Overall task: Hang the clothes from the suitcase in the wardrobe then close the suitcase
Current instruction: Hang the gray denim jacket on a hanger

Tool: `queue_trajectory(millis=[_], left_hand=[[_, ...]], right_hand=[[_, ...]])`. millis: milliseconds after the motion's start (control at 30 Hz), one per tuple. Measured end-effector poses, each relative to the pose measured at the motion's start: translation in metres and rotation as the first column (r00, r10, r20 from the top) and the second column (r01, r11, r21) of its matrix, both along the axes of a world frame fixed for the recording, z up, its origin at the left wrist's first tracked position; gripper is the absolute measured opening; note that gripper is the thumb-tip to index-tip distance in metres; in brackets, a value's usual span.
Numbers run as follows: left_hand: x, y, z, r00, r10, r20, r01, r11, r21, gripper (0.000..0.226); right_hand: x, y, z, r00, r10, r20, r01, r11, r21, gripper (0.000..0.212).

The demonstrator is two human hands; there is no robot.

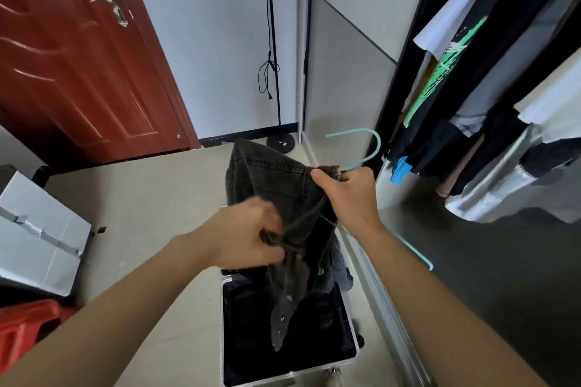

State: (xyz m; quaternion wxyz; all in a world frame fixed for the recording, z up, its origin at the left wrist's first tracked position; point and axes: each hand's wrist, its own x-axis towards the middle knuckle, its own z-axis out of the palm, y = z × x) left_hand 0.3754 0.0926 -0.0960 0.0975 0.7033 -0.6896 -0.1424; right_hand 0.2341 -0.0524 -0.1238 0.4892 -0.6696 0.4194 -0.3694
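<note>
Hanging above the open suitcase (222,324) and near the wardrobe (405,88), the dark denim jacket (276,185) is held at the collar, together with the neck of the teal hanger (379,143), by the closed right hand (349,195). Its front edge is pinched by the fingers of the left hand (245,236). The jacket is judged not fully seated; if the pinch is released early, a shoulder may be slipped off and the garment dropped back into the suitcase.

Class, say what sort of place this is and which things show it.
Probably a bedroom or dressing corner: an open wardrobe of hung clothes, a red door, an open suitcase on the floor.
</note>
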Motion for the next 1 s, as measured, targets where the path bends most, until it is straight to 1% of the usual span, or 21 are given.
queue_trajectory(millis=[33, 67, 100, 133, 167, 200, 267, 300, 333, 367, 400, 433, 500, 533, 567, 633, 700, 767, 833, 900, 1000], left_hand=[[0.002, -0.006, 0.002, 0.996, 0.065, -0.056, -0.072, 0.989, -0.13, 0.035], [0.004, -0.014, 0.002, 0.99, 0.129, -0.056, -0.139, 0.955, -0.262, 0.037], [0.005, -0.024, 0.002, 0.984, 0.18, -0.013, -0.174, 0.925, -0.338, 0.043], [0.005, -0.035, -0.001, 0.981, 0.185, 0.053, -0.156, 0.925, -0.346, 0.051], [0.003, -0.045, -0.004, 0.981, 0.154, 0.118, -0.114, 0.949, -0.295, 0.056], [0.0, -0.055, -0.01, 0.983, 0.111, 0.149, -0.075, 0.971, -0.229, 0.051], [-0.007, -0.07, -0.019, 0.991, 0.068, 0.111, -0.053, 0.99, -0.128, 0.023], [-0.008, -0.076, -0.022, 0.994, 0.062, 0.091, -0.052, 0.993, -0.11, 0.016], [-0.008, -0.08, -0.025, 0.994, 0.056, 0.092, -0.045, 0.992, -0.119, 0.014], [-0.01, -0.083, -0.028, 0.993, 0.052, 0.109, -0.038, 0.991, -0.128, 0.015], [-0.009, -0.085, -0.032, 0.992, 0.037, 0.124, -0.02, 0.99, -0.141, 0.015], [-0.009, -0.085, -0.037, 0.991, 0.011, 0.131, 0.009, 0.989, -0.15, 0.015], [-0.007, -0.085, -0.045, 0.991, -0.048, 0.125, 0.067, 0.985, -0.156, 0.019], [-0.005, -0.084, -0.048, 0.992, -0.067, 0.105, 0.084, 0.982, -0.17, 0.025], [-0.002, -0.084, -0.051, 0.994, -0.084, 0.075, 0.096, 0.978, -0.183, 0.03], [0.004, -0.081, -0.051, 0.994, -0.106, 0.04, 0.112, 0.974, -0.196, 0.031], [0.005, -0.08, -0.046, 0.995, -0.098, 0.023, 0.101, 0.97, -0.221, 0.023], [0.004, -0.08, -0.04, 0.996, -0.088, -0.02, 0.08, 0.964, -0.253, 0.023], [0.003, -0.08, -0.033, 0.994, -0.097, -0.041, 0.082, 0.955, -0.286, 0.027], [0.001, -0.078, -0.028, 0.992, -0.115, -0.054, 0.092, 0.945, -0.313, 0.031], [0.001, -0.075, -0.025, 0.992, -0.111, -0.065, 0.081, 0.932, -0.353, 0.031]], right_hand=[[-0.004, 0.0, 0.0, 0.998, 0.012, -0.059, -0.015, 0.999, -0.046, 0.056], [-0.007, -0.001, -0.002, 0.994, 0.018, -0.112, -0.028, 0.995, -0.094, 0.058], [-0.01, 0.0, -0.001, 0.987, 0.017, -0.159, -0.041, 0.989, -0.144, 0.06], [-0.012, -0.001, -0.003, 0.982, 0.014, -0.187, -0.05, 0.981, -0.187, 0.06], [-0.014, -0.001, -0.004, 0.979, 0.026, -0.2, -0.072, 0.972, -0.226, 0.054], [-0.016, -0.002, -0.007, 0.972, 0.044, -0.231, -0.105, 0.96, -0.261, 0.047], [-0.021, 0.0, -0.011, 0.938, 0.06, -0.341, -0.173, 0.935, -0.311, 0.053], [-0.024, 0.0, -0.014, 0.927, 0.078, -0.368, -0.203, 0.928, -0.314, 0.056], [-0.029, -0.002, -0.015, 0.923, 0.105, -0.37, -0.227, 0.925, -0.305, 0.051], [-0.033, -0.004, -0.015, 0.917, 0.157, -0.366, -0.266, 0.926, -0.268, 0.044], [-0.037, -0.007, -0.013, 0.891, 0.256, -0.374, -0.336, 0.927, -0.166, 0.041], [-0.044, -0.011, -0.008, 0.859, 0.392, -0.329, -0.414, 0.91, 0.002, 0.036], [-0.06, -0.026, -0.002, 0.785, 0.614, -0.086, -0.542, 0.747, 0.385, 0.024], [-0.07, -0.037, -0.002, 0.769, 0.639, 0.015, -0.554, 0.655, 0.514, 0.031], [-0.081, -0.048, -0.004, 0.763, 0.644, 0.047, -0.543, 0.6, 0.587, 0.034], [-0.099, -0.062, -0.018, 0.722, 0.68, -0.133, -0.481, 0.63, 0.61, 0.025], [-0.107, -0.064, -0.039, 0.566, 0.722, -0.398, -0.439, 0.673, 0.596, 0.016], [-0.098, -0.052, -0.056, 0.449, 0.744, -0.495, -0.445, 0.667, 0.597, 0.023], [-0.079, -0.034, -0.064, 0.437, 0.733, -0.521, -0.48, 0.68, 0.554, 0.026], [-0.064, -0.02, -0.078, 0.476, 0.665, -0.576, -0.488, 0.744, 0.456, 0.035], [-0.052, -0.012, -0.106, 0.551, 0.59, -0.59, -0.458, 0.805, 0.377, 0.021]])
